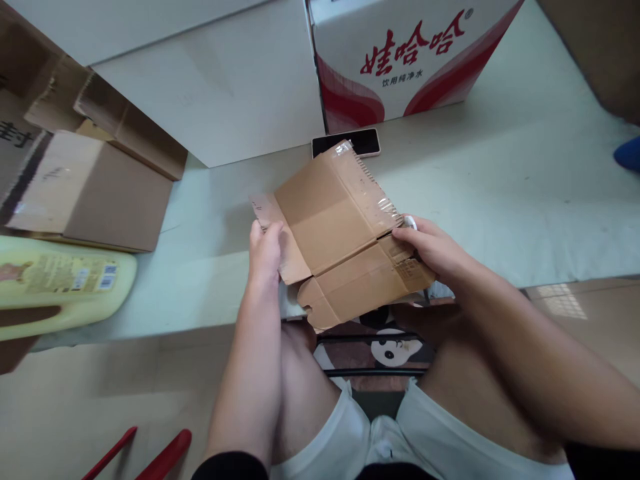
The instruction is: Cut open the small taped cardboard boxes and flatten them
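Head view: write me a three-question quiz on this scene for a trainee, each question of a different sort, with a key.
1. True or false: the left hand and the right hand both hold the opened-out cardboard box.

2. What lies on the table just in front of the Wahaha water carton, partly hidden by the cardboard box?

3. Which colour are the large characters on that carton?
A) blue
B) red
C) green

Key:
1. True; each hand grips one side.
2. A smartphone, its dark screen facing up.
3. B.
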`<state>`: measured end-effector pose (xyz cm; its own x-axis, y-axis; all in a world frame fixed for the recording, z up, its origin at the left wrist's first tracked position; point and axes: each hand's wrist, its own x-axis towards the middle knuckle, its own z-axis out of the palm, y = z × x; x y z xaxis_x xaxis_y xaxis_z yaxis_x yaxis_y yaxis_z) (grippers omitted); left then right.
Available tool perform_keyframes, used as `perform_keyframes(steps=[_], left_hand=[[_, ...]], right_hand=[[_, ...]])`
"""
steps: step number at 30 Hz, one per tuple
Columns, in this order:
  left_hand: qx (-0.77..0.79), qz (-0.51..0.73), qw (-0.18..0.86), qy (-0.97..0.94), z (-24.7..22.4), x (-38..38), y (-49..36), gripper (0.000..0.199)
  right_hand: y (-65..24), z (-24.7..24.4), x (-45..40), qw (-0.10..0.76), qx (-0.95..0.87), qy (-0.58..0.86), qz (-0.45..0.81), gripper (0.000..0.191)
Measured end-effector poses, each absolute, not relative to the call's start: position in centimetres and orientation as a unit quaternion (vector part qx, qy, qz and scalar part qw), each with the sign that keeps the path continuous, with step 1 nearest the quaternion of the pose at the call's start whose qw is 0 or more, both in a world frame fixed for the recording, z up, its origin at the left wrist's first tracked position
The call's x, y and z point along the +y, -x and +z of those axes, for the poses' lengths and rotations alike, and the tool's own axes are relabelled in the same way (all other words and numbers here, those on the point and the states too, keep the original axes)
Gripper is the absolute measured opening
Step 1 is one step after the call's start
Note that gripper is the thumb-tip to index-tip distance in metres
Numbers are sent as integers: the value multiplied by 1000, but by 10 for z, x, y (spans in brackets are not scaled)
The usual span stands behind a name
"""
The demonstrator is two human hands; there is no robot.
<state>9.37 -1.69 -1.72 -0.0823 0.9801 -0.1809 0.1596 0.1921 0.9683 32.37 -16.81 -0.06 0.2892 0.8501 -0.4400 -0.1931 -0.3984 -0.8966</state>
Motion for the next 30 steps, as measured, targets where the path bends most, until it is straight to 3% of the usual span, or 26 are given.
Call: perform_keyframes(steps=[30], left_hand=[[606, 427, 495, -454, -16, -17, -95, 17]], right_hand=[[-323, 1, -168, 481, -243, 650, 537, 18]])
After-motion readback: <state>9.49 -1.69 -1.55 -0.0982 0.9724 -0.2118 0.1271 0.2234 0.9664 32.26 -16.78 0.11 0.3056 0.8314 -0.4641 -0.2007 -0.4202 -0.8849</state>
